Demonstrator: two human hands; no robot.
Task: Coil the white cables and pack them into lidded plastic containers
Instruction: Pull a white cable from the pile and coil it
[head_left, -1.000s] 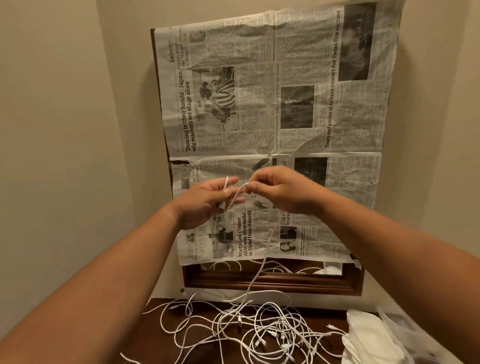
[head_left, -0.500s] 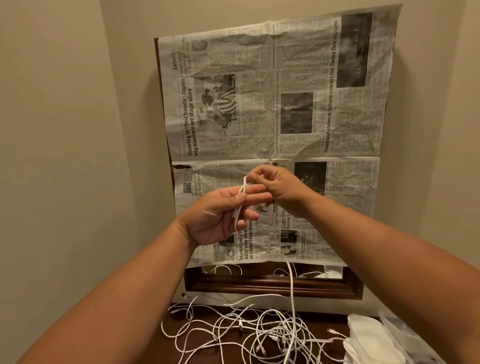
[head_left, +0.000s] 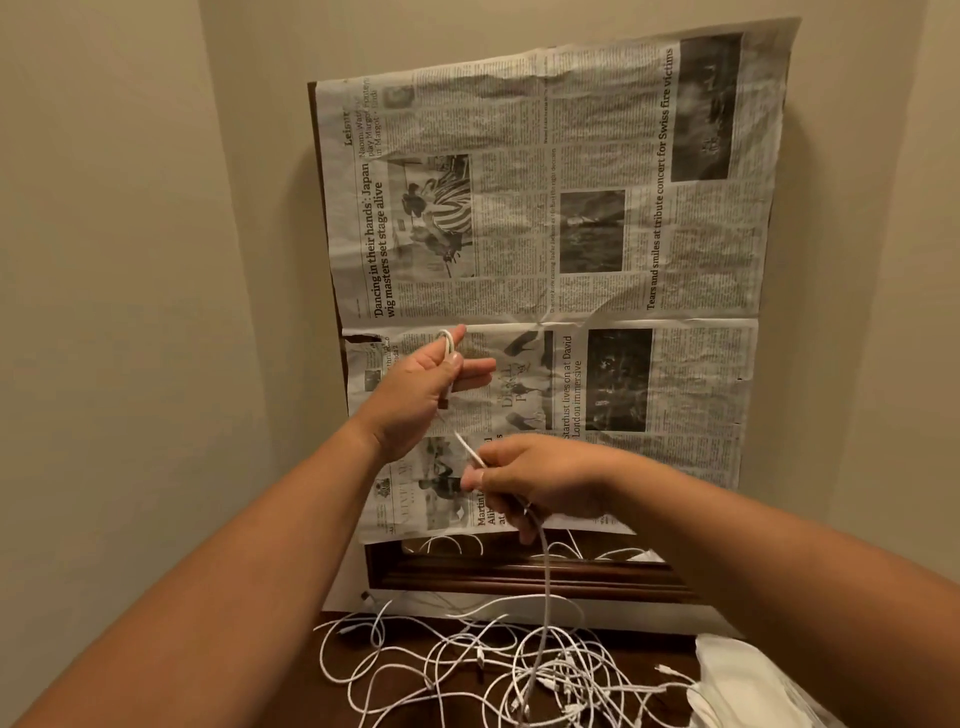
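coiling step, early in it. your left hand (head_left: 415, 384) is raised in front of the newspaper (head_left: 571, 234) on the wall, thumb pressed down on a small first loop of the white cable (head_left: 544, 582); the loop's top (head_left: 447, 336) peeks above the thumb, the other fingers lie half open, stretched toward the right.

your right hand (head_left: 540, 483) sits lower and to the right, fingertips pinched on the same cable just below the left hand. between the two hands the cable runs taut on a short slant, upper left to lower right.

below the right hand the cable's long axis turns nearly vertical: it hangs straight down past the wooden frame (head_left: 519, 577) and ends in the tangled pile of cables (head_left: 493, 670) on the dark table (head_left: 363, 691), near its back edge. the far end is lost in the tangle; can't tell which plug is its own.

likely next move: carry the right hand up and over to lay another turn on the left, letting slack slide through the pinch. keep turns the same size. watch for the hanging length snagging neighbours and dragging them up.

white plastic (head_left: 737, 670) at the table's right edge, possibly bags or containers; can't tell. no lidded container plainly seen, so packing looks well off. most cables lie uncoiled.
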